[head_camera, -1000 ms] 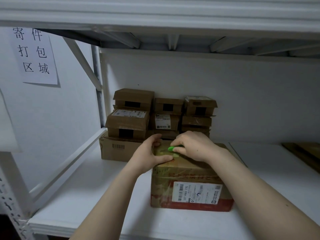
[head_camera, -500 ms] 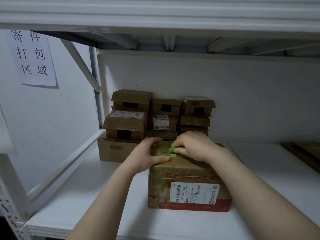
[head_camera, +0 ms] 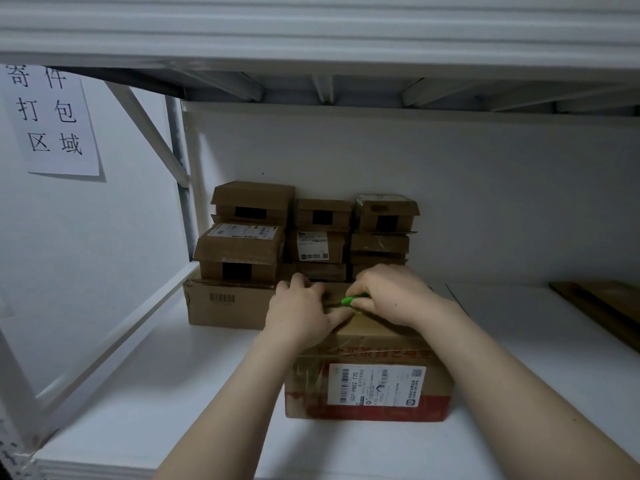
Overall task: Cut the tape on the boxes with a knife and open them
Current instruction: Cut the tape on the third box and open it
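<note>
A taped brown cardboard box [head_camera: 370, 386] with a white shipping label and red print stands on the white shelf in front of me. My right hand [head_camera: 394, 296] grips a green-handled knife [head_camera: 353, 299] at the far top of the box; its blade is hidden. My left hand [head_camera: 301, 313] rests on the box's top left part, thumb lying along the top beside the knife's tip, fingers curled over the far edge.
Several small cardboard boxes [head_camera: 311, 233] are stacked against the back wall on a larger flat box [head_camera: 225, 303]. A paper sign [head_camera: 48, 116] hangs on the left wall. A dark wooden board [head_camera: 602, 306] lies at the right. The upper shelf [head_camera: 318, 32] hangs low overhead.
The view has shifted slightly; both hands stay at the far top of the box with the knife, moving very little.
</note>
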